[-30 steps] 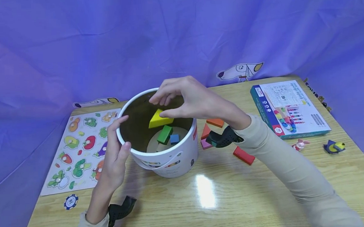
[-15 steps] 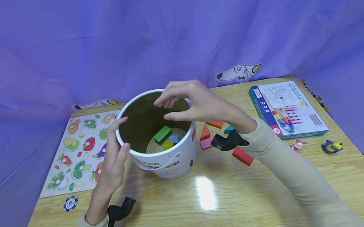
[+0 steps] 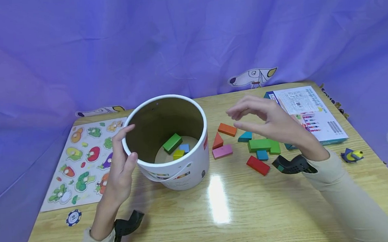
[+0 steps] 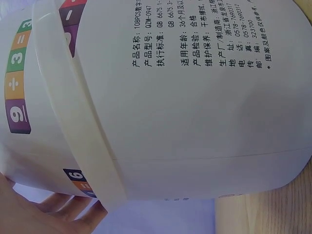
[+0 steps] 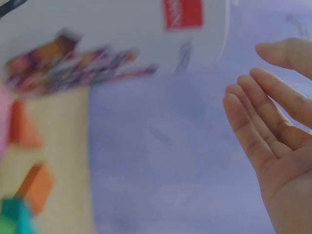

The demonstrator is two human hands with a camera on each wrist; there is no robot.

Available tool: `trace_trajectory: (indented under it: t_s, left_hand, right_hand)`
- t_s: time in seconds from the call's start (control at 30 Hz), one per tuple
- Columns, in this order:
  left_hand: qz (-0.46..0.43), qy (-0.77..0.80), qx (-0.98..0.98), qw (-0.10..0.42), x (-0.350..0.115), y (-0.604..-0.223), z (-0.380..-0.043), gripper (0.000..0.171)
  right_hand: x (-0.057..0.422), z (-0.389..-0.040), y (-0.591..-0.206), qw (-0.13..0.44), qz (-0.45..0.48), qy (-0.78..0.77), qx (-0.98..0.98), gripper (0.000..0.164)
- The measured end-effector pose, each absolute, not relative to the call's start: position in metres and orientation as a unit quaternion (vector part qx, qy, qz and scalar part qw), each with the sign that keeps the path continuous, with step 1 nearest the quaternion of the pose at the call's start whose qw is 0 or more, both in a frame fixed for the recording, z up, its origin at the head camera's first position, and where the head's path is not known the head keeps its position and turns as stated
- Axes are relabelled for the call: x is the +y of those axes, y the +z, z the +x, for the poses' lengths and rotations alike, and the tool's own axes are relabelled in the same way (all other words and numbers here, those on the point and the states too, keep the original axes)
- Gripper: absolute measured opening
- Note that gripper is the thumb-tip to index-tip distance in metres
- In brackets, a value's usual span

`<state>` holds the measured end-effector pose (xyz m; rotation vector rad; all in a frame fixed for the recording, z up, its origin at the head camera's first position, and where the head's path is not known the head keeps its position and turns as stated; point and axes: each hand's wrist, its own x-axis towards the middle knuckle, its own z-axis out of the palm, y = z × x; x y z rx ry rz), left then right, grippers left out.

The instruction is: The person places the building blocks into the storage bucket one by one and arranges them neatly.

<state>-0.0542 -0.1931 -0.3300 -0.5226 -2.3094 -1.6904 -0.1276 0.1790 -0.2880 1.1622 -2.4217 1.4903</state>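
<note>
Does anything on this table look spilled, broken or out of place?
Nothing looks broken or spilled. The main untidy spot is the loose scatter of coloured rectangular and triangular blocks right of the white cylindrical bucket: they lie at mixed angles on the wood-grain table, not lined up or stacked.

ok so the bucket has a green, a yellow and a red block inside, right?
No: head view shows the red block outside on the table; it's a blue block in the bucket with the green block and yellow block.

1 round chip lies near 1 vegetable puzzle.
</note>
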Motion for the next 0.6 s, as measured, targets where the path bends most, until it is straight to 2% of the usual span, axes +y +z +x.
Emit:
trace_trajectory:
  t_s: [0.27, 0.6]
  left_hand:
    - [-0.178, -0.570, -0.792, 0.123, -0.193, -0.330, -0.053, 0.059]
    - [-0.179, -0.583, -0.784, 0.116, -0.192, -0.329, -0.054, 0.059]
  right_hand:
    - [0.231, -0.123, -0.350, -0.008, 0.305, 0.447, -0.841, 0.030]
    - [0.252, -0.122, -0.398, 0.013, 0.274, 0.315, -0.909, 0.034]
